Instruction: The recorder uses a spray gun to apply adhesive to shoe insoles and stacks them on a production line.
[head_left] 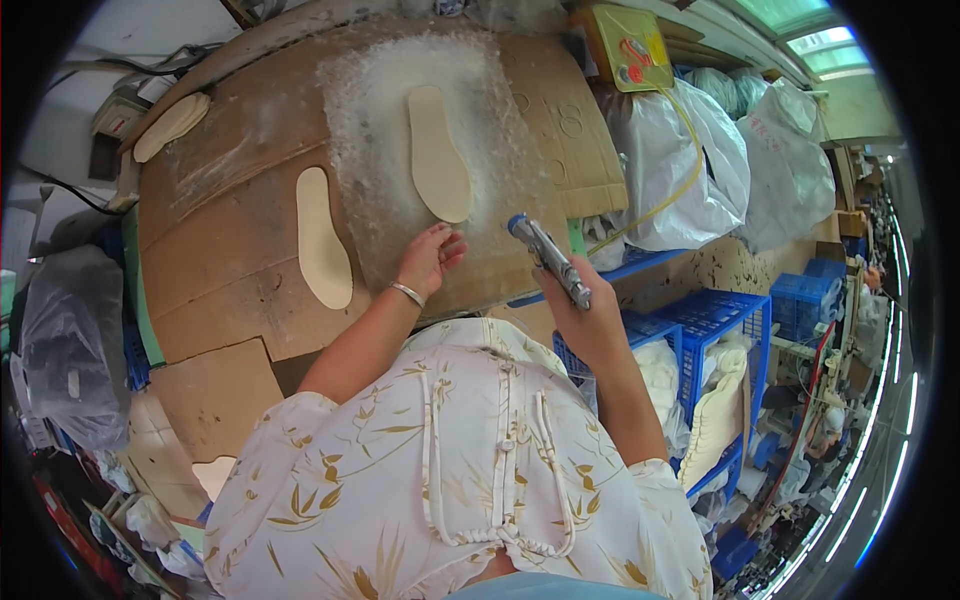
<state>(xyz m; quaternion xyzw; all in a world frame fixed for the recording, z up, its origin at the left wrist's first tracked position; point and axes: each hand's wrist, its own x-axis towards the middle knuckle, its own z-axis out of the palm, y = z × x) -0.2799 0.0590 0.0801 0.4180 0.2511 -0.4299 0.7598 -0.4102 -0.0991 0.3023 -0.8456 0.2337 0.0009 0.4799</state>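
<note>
A cream insole (440, 155) lies on a whitish, residue-crusted patch (365, 120) of the cardboard-covered table. My left hand (430, 262) is just below the near end of this insole, its fingers loosely curled and apart. Whether a fingertip touches the edge I cannot tell. In my right hand (588, 308) is a metal spray gun (545, 255), its blue-tipped front pointing away and to the left. A second cream insole (325, 240) rests on the cardboard left of the patch. At the far left is a small stack of insoles (172, 127).
A yellow can (628, 48) stands at the back right, with a yellow hose (690, 150) running from it toward the gun's side. White plastic bags (690, 170) sit beside the table. Blue crates (712, 315) with cream pieces stand at right. A grey plastic bag (75, 340) is at left.
</note>
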